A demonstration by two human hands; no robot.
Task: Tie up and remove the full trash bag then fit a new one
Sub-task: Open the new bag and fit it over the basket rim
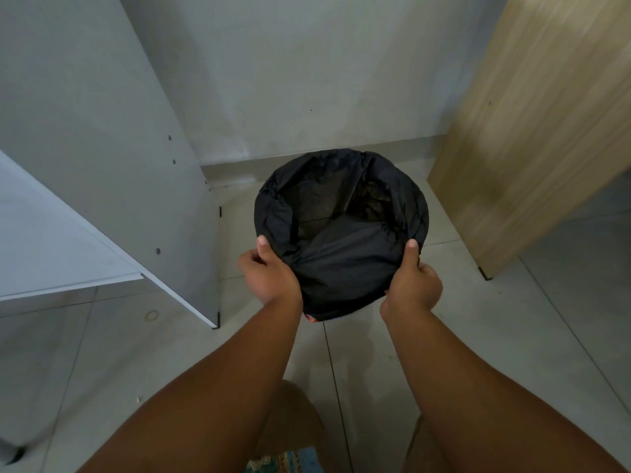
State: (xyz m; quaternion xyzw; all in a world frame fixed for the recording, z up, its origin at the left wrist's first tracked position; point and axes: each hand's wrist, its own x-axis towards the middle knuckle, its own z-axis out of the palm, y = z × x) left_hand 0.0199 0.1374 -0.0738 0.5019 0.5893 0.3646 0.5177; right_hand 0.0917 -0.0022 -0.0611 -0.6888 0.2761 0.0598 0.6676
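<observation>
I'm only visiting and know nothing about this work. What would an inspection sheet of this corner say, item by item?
Surface: pale tiled floor with grout lines showing.
Job's things: black trash bag with its mouth open, folded over the rim of a round bin; only a reddish sliver of the bin shows.
Clutter: one rubber band on the floor.
Grips: left hand and right hand each grip the bag's near edge, thumbs on top.
Cables: nothing seen.
Surroundings: white cabinet panel on the left, wood-grain panel on the right, grey wall behind.
</observation>
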